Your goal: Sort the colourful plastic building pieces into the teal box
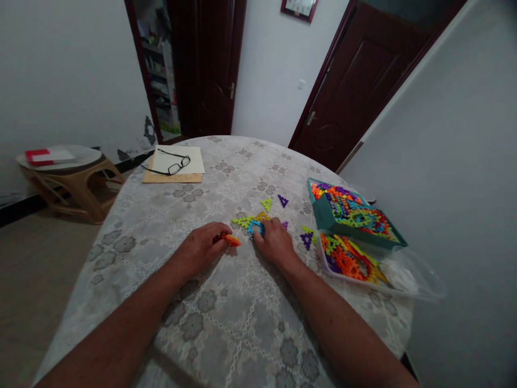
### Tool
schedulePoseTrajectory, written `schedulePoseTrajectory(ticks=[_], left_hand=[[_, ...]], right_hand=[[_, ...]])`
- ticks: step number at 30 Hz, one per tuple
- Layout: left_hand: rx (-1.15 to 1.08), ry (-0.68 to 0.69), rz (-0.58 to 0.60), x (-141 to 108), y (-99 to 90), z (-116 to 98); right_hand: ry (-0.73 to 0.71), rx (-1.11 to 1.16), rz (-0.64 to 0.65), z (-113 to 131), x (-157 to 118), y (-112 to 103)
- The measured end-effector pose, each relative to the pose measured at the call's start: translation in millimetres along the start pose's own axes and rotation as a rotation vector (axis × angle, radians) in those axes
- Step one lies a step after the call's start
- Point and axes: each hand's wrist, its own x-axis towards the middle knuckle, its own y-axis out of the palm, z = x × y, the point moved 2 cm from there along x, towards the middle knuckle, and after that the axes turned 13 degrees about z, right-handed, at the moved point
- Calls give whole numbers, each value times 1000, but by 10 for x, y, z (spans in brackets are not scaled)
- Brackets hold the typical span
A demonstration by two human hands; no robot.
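Note:
My left hand (205,246) is closed, thumb and fingers pinching an orange plastic building piece (231,240) just over the tablecloth. To its right, my right hand (275,240) reaches down with its fingers at a blue plastic building piece (254,226); they partly cover it. Lime-green toothed pieces (241,221) and a yellow piece (262,215) lie against or close beside the blue one. Farther back are a lime-green triangle (266,204) and a purple triangle (283,201). Another purple triangle (306,240) rests right of my right hand.
A clear plastic tub (343,277) of mixed pieces stands at the right, beside a teal box (323,215) full of colourful pieces. Eyeglasses (174,168) lie on papers (194,156) at the back left. A stool (76,178) stands beyond the round table (226,312).

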Motion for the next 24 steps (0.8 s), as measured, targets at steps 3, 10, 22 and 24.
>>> schedulePoseTrajectory(ticks=[3,10,22,24], left_hand=[[-10,-6,-1,-5,-11,-26],[-19,-69,2,-5,-13,-14],[33,-126,-9,8,-25,59],[23,-122,-12,15,-24,78]], right_hand=[[-16,44,-38,-44,23,10],[-264,230,-171,-23,-13,55],[-662,354,-92,295,-177,117],[-663,381,-68,293,-189,104]])
